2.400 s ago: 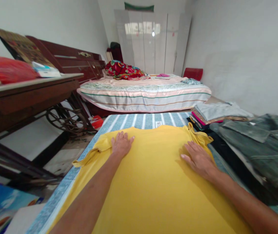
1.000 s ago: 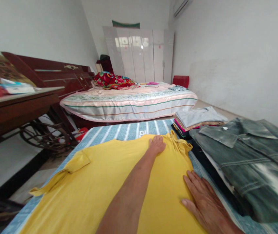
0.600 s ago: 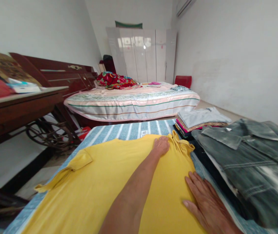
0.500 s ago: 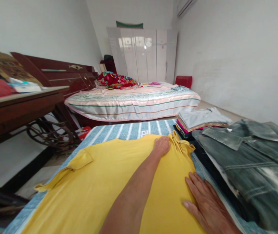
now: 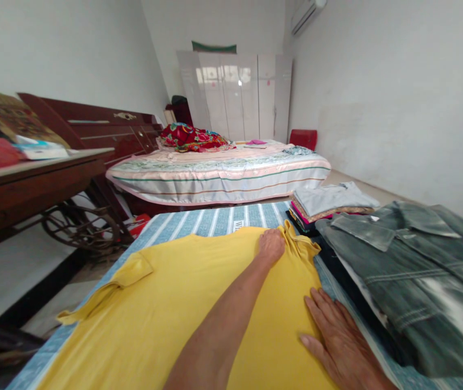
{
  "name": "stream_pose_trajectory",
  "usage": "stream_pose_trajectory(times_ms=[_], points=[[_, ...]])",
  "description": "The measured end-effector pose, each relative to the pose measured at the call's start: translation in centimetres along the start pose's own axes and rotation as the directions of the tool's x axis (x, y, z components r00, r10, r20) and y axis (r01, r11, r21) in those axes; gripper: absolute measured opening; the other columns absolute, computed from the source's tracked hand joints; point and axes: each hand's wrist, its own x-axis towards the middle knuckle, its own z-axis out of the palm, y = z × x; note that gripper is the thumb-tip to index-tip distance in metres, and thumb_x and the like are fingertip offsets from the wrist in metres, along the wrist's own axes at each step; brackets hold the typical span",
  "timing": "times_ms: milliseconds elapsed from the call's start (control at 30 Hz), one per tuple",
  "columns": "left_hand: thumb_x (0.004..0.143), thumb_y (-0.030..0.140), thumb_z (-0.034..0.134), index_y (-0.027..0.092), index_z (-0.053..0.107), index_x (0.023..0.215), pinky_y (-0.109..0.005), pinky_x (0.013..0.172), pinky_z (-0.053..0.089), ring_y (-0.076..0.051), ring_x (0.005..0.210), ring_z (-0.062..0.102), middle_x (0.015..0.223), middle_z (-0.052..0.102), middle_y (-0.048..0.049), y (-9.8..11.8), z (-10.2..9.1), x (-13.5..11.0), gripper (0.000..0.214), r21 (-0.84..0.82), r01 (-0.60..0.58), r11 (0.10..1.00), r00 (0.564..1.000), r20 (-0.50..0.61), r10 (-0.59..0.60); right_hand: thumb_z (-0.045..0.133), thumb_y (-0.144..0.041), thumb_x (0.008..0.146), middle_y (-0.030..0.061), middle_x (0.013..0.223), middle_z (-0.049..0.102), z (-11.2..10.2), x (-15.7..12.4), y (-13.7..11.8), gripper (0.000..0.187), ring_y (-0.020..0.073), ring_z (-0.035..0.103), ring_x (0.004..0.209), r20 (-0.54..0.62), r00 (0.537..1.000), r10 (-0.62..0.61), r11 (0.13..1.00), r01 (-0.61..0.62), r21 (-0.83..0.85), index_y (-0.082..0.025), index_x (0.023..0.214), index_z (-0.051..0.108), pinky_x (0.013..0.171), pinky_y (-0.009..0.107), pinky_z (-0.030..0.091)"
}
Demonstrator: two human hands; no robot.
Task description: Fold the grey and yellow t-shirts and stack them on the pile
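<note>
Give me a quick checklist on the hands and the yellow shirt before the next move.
1. Left hand on the yellow shirt, beside the right-side sleeve: ok.
2. Left hand's hold on the cloth: cannot tell; fingers look curled, but their tips are hidden.
3. Right hand spread at the shirt's right edge: ok.
4. Right-side sleeve smooth: not ok; it is bunched in creases.
5. Shirt apart from the denim jacket: ok above the right hand, where striped cover shows on the shirt's side of the clothes.
6. Hem flat: cannot tell; the shirt runs out of the picture.
</note>
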Motion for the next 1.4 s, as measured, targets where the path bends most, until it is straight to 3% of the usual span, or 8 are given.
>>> stream_pose_trajectory(times_ms=[200,367,533,633,767,1000,1267,1400], points=[[0.087,0.048,0.034,0.015,0.047,0.119,-0.036,0.088,0.042,-0.026,0.109,0.052,0.117,0.057,-0.0146,4.9,-0.2,-1.1,0.048,-0.082,0.123,0.989,0.992,-0.021,-0.125,0.04,-0.055,0.086,0.0112,0.14,0.042,0.1,0.0,-0.2,0.06,0.029,0.038,0.129,-0.024,1.0,0.013,1.0,-0.013,0.008,-0.017,0.132,0.048,0.101,0.047,0.039],[0.069,0.062,0.052,0.018,0.044,0.123,-0.043,0.092,0.039,-0.032,0.117,0.044,0.129,0.045,-0.0165,8.0,0.1,-1.7,0.071,-0.185,0.247,0.951,0.969,0.072,-0.237,0.042,-0.053,0.085,0.0132,0.139,0.044,0.5,-0.1,-0.1,0.059,0.0303,0.039,0.128,-0.069,0.997,0.02,0.999,-0.017,0.033,-0.016,0.13,0.05,0.1,0.048,0.04],[0.056,0.054,0.069,0.017,0.045,0.124,-0.047,0.092,0.037,-0.037,0.118,0.041,0.136,0.037,-0.0192,9.4,0.8,-1.6,0.082,-0.119,0.259,0.959,0.956,0.175,-0.236,0.041,-0.054,0.085,0.0139,0.138,0.044,0.9,-0.5,0.0,0.059,0.03,0.038,0.128,-0.075,0.997,0.003,1.0,-0.002,0.009,-0.015,0.129,0.05,0.1,0.049,0.038],[0.056,0.042,0.072,0.013,0.053,0.118,-0.047,0.09,0.038,-0.038,0.115,0.044,0.129,0.043,-0.0217,9.7,1.3,-1.3,0.071,-0.083,0.258,0.963,0.952,0.193,-0.238,0.041,-0.054,0.085,0.0147,0.138,0.044,1.0,-0.6,0.1,0.059,0.0303,0.038,0.128,-0.08,0.997,-0.001,1.0,0.002,0.004,-0.015,0.128,0.05,0.101,0.05,0.037],[0.066,0.029,0.065,0.012,0.059,0.11,-0.046,0.089,0.04,-0.035,0.111,0.048,0.12,0.051,-0.0216,9.6,1.7,-0.8,0.048,-0.108,0.278,0.954,0.95,0.179,-0.257,0.039,-0.055,0.086,0.0165,0.136,0.045,0.9,-0.7,0.2,0.061,0.0311,0.04,0.127,-0.088,0.996,-0.021,1.0,0.021,0.004,-0.012,0.127,0.051,0.1,0.05,0.038],[0.069,0.019,0.062,0.015,0.057,0.114,-0.037,0.088,0.045,-0.028,0.106,0.056,0.117,0.058,-0.0157,7.8,1.4,-0.7,0.046,-0.326,0.343,0.881,0.938,0.079,-0.336,0.038,-0.057,0.085,0.0164,0.136,0.046,0.7,-0.7,0.4,0.063,0.0305,0.04,0.127,-0.09,0.995,-0.032,0.999,0.033,0.007,-0.011,0.127,0.051,0.1,0.049,0.038],[0.068,0.011,0.06,0.014,0.061,0.1,-0.024,0.076,0.048,-0.022,0.094,0.063,0.1,0.067,-0.011,3.6,2.0,-0.6,0.033,-0.688,0.456,0.565,0.795,0.03,-0.606,0.039,-0.049,0.087,0.0176,0.141,0.038,-0.3,-0.7,0.3,0.06,0.0282,0.04,0.127,-0.076,0.994,0.084,0.987,-0.072,0.144,-0.011,0.133,0.04,0.101,0.044,0.038],[0.07,0.009,0.057,0.013,0.057,0.105,-0.021,0.065,0.047,-0.018,0.082,0.066,0.094,0.067,-0.0095,2.7,2.6,-1.0,0.036,-0.794,0.462,0.395,0.716,0.071,-0.694,0.038,-0.048,0.087,0.0166,0.13,0.05,-0.3,-1.0,0.7,0.059,0.026,0.048,0.119,-0.084,0.977,0.196,0.96,-0.173,0.219,-0.01,0.132,0.038,0.098,0.041,0.041]])
